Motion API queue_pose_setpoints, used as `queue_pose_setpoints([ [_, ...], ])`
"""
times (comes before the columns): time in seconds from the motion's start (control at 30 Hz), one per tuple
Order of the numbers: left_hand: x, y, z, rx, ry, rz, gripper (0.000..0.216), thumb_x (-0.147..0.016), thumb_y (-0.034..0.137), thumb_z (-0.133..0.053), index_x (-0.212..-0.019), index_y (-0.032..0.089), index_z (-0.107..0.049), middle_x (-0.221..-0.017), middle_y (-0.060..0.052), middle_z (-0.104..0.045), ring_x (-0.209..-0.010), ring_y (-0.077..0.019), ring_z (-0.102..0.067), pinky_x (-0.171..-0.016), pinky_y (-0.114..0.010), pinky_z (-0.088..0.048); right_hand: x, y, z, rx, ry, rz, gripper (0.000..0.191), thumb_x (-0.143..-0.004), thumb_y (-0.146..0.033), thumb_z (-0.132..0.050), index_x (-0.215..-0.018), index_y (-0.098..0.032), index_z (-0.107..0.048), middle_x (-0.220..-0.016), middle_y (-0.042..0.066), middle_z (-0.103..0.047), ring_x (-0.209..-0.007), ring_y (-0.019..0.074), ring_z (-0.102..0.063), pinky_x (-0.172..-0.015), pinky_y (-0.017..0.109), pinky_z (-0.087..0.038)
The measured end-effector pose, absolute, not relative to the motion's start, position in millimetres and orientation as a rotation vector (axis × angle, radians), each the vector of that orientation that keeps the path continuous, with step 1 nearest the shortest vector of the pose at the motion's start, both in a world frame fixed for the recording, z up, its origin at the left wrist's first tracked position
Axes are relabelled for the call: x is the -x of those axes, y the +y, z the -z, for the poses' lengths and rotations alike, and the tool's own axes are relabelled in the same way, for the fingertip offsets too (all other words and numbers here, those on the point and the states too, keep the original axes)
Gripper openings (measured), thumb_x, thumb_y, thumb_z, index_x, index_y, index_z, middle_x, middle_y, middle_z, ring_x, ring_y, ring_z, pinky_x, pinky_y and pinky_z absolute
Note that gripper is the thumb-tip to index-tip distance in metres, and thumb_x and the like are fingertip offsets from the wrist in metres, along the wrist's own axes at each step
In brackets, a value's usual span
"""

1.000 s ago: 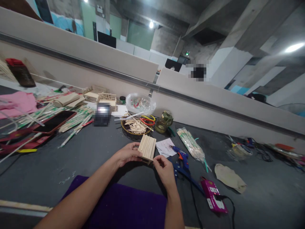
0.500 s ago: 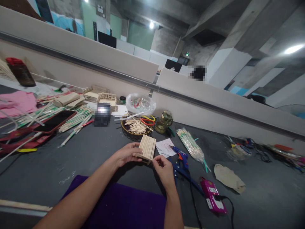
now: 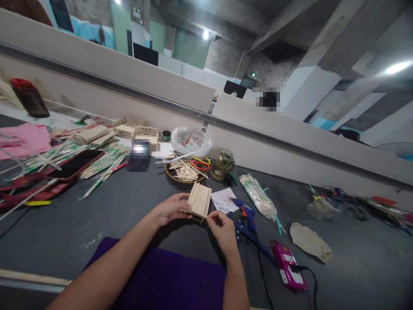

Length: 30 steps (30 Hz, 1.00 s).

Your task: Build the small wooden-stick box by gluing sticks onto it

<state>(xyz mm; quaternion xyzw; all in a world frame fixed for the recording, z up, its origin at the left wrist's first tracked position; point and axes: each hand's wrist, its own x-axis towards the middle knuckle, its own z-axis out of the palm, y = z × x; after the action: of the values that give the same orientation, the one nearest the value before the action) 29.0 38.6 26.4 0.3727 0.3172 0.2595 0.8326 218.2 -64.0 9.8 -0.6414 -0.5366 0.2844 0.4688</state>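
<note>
A small model made of pale wooden sticks (image 3: 199, 199), its top a row of parallel sticks, is held a little above the dark table. My left hand (image 3: 174, 209) grips its left side, thumb and fingers closed on the edge. At the near right corner, the fingertips of my right hand (image 3: 222, 226) are pinched together against the model. Whether a separate small piece sits in that pinch is too small to tell. Just right of the model lie a marked white paper (image 3: 225, 199) and a blue glue gun (image 3: 247, 212) with orange parts.
Behind the model stand a basket of short sticks (image 3: 184, 171), scissors with red and yellow handles (image 3: 200, 162) and a green glass jar (image 3: 222, 165). Bagged sticks (image 3: 258, 196) and a magenta device with a cable (image 3: 288, 265) lie right. Wrapped sticks and a phone (image 3: 75, 165) lie left.
</note>
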Motion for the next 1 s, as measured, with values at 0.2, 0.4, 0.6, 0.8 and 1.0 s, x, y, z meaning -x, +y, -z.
queue_pose_setpoints([
  [0.2, -30.3, 38.2, -25.8, -0.789, 0.666, -0.543, 0.061, -0.056, 0.009, -0.078, -0.112, 0.013, -0.053, -0.1, -0.013, -0.067, -0.083, -0.0211, -0.067, -0.077, -0.037, -0.052, -218.8, -63.4, -8.4, 1.576, -1.302, -0.682, 0.021, -0.077, -0.037, -0.061, -0.073, -0.016, -0.063, -0.063, -0.001, -0.058, -0.057, 0.0124, -0.049, -0.052, 0.02, -0.037],
  [0.4, -31.5, 37.3, -27.4, -0.788, 0.673, -0.547, 0.058, -0.055, 0.008, -0.077, -0.109, 0.013, -0.055, -0.101, -0.013, -0.067, -0.082, -0.0211, -0.067, -0.075, -0.036, -0.052, -218.3, -62.6, -7.3, 1.571, -1.303, -0.679, 0.02, -0.077, -0.036, -0.06, -0.073, -0.016, -0.062, -0.062, -0.001, -0.057, -0.056, 0.012, -0.049, -0.05, 0.02, -0.036],
  [0.6, -32.5, 35.7, -31.5, -0.77, 0.722, -0.556, 0.051, -0.061, 0.017, -0.078, -0.106, 0.014, -0.055, -0.098, -0.012, -0.068, -0.075, -0.0176, -0.067, -0.075, -0.036, -0.053, -218.5, -62.3, -6.7, 1.576, -1.317, -0.655, 0.02, -0.077, -0.036, -0.059, -0.073, -0.017, -0.063, -0.061, -0.001, -0.056, -0.055, 0.0118, -0.048, -0.049, 0.02, -0.036],
  [0.8, -32.0, 36.6, -29.6, -0.764, 0.708, -0.552, 0.053, -0.061, 0.016, -0.077, -0.108, 0.014, -0.053, -0.099, -0.012, -0.068, -0.076, -0.0185, -0.067, -0.073, -0.034, -0.053, -217.4, -63.3, -8.6, 1.574, -1.308, -0.659, 0.019, -0.076, -0.035, -0.06, -0.073, -0.016, -0.063, -0.062, 0.0, -0.058, -0.057, 0.0124, -0.05, -0.051, 0.02, -0.038],
  [1.0, -31.3, 36.0, -31.6, -0.765, 0.694, -0.546, 0.056, -0.059, 0.013, -0.077, -0.109, 0.013, -0.053, -0.097, -0.012, -0.068, -0.077, -0.0185, -0.067, -0.073, -0.034, -0.053, -218.6, -63.5, -6.5, 1.582, -1.306, -0.667, 0.017, -0.077, -0.033, -0.06, -0.072, -0.017, -0.062, -0.062, -0.001, -0.056, -0.057, 0.012, -0.049, -0.052, 0.02, -0.037],
])
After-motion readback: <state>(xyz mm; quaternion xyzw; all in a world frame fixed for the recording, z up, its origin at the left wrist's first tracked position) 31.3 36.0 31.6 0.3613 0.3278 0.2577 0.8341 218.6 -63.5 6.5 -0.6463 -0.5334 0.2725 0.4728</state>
